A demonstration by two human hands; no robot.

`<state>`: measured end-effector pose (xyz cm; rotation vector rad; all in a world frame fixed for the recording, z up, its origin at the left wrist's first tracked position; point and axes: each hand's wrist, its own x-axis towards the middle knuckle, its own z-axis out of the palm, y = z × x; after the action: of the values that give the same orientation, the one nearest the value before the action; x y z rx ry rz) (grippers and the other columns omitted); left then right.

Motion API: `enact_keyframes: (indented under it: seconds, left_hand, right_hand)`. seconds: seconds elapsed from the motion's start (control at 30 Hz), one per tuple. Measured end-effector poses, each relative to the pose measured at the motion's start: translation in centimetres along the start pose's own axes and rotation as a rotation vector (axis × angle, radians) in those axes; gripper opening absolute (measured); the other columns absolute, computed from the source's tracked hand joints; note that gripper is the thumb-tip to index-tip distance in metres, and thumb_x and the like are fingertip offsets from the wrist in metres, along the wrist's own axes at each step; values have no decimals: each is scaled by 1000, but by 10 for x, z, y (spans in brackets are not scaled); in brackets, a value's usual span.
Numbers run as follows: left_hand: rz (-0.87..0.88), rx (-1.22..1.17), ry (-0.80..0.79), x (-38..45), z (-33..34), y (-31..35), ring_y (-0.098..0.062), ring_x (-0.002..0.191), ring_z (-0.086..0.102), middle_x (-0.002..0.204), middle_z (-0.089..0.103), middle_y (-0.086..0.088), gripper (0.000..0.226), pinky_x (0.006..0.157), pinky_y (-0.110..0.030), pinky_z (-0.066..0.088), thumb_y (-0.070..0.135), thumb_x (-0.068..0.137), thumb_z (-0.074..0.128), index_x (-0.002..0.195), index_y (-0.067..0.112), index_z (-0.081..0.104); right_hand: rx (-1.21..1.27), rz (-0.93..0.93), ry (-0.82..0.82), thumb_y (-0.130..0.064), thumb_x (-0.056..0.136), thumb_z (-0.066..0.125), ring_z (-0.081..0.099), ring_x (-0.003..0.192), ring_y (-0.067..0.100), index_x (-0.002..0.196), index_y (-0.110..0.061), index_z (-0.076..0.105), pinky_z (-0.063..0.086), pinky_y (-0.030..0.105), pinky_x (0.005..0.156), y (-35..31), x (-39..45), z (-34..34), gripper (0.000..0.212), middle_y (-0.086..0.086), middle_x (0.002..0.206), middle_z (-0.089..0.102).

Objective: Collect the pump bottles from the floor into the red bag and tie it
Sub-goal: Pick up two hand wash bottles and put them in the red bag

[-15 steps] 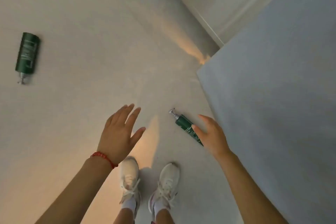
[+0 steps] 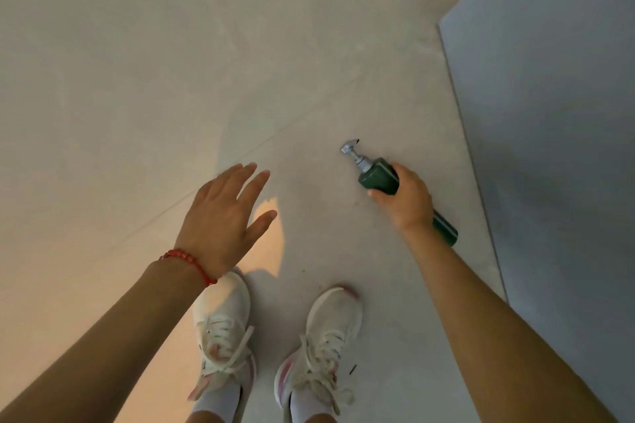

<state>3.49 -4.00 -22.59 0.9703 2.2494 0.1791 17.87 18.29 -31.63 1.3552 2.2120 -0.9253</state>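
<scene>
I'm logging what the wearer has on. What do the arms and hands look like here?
Both arms are bare to the frame edge, no sleeves or gloves visible. The left hand has a red beaded bracelet at its wrist. The right hand and its wrist show no jewellery.

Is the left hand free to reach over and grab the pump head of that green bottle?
Probably yes. The left hand is open and holds nothing, the floor between shows nothing in the way, and the pump head sticks out bare beyond the right hand gripping the green pump bottle.
</scene>
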Motion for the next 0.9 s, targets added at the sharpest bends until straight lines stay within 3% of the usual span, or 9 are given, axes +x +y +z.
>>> enact_keyframes:
  seconds: [0.1,0.17,0.23,0.3,0.57,0.67,0.9]
  left_hand:
    - [-5,-11,-9,-1,14,-6,-39,128,40,138,45,-20,58,101,-51,36,41,84,41,132,7,44]
    - [-13,-25,-4,-3,18,-8,-38,130,38,140,43,-20,57,102,-51,34,40,86,44,133,8,42]
    - [-29,-36,0,-7,17,-10,-37,132,35,142,40,-19,54,104,-50,31,38,90,49,134,9,40]
    - [-53,-51,-1,-15,7,-10,-36,133,32,144,38,-17,54,106,-49,29,34,89,50,136,10,37]
    - [-137,-90,87,-78,-109,11,-36,131,36,141,42,-17,62,104,-50,33,49,85,34,134,10,40]
    - [-182,-115,153,-108,-167,19,-36,129,38,140,44,-17,67,103,-49,34,52,83,25,133,10,41]
    - [-257,-190,349,-184,-305,32,-37,125,44,134,51,-18,61,99,-51,39,46,84,34,128,7,48]
  right_hand:
    - [26,-11,3,-35,67,77,57,105,33,119,-13,56,49,44,87,7,7,4,60,14,114,64]
    - [119,5,-28,-38,66,76,63,89,25,105,-19,63,52,36,76,7,4,1,46,7,98,69]
    - [324,64,-69,-36,67,76,66,68,11,86,-23,66,52,22,59,1,-5,-2,25,1,81,70]
    - [554,136,-98,-30,70,76,64,53,0,81,-22,68,48,13,49,-13,-21,-7,16,-2,73,68]
    - [900,153,-214,-27,73,72,67,61,5,78,-24,69,52,15,53,-113,-136,-80,6,-8,66,72]
    - [921,107,-236,-27,73,72,68,63,6,82,-21,70,52,16,54,-158,-178,-122,10,-8,67,73]
    - [885,-18,-217,-30,71,72,69,63,7,80,-23,71,51,15,51,-269,-250,-230,11,-6,71,74]
